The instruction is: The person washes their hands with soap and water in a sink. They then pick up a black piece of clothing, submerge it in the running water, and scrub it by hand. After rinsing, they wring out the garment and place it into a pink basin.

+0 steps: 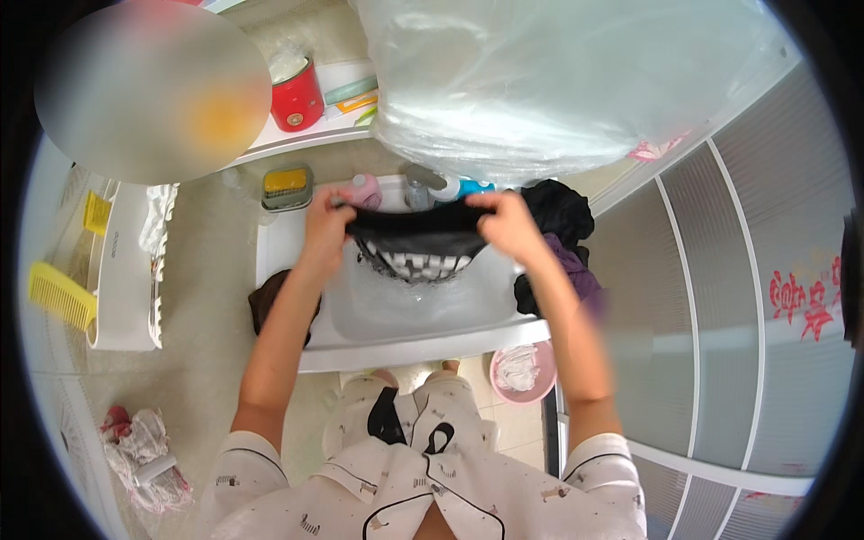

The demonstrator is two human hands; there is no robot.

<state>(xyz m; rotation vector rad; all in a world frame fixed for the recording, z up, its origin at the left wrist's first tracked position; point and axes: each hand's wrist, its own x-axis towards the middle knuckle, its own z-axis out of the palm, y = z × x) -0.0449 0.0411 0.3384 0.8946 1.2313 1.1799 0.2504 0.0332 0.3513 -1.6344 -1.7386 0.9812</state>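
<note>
A black garment with a white blocky pattern (423, 243) is stretched between my two hands above the white sink (423, 310). My left hand (328, 225) pinches its left end, and my right hand (507, 225) grips the right end. The garment's lower edge hangs down to the water in the basin, where there are ripples and bubbles. Its exact kind I cannot make out. Behind it, partly hidden, is the grey faucet (419, 176). Dark clothes (556, 211) and a purple cloth (576, 270) lie on the sink's right rim, and a dark brown cloth (270, 301) on the left.
A soap box with yellow soap (286, 183), a pink bottle (364, 191) and a blue tube (472, 188) line the sink's back. Above are a red canister (297, 101) and large plastic sheeting (558, 81). A pink basin (538, 382) stands below right; a white wall holder (126, 270) hangs left.
</note>
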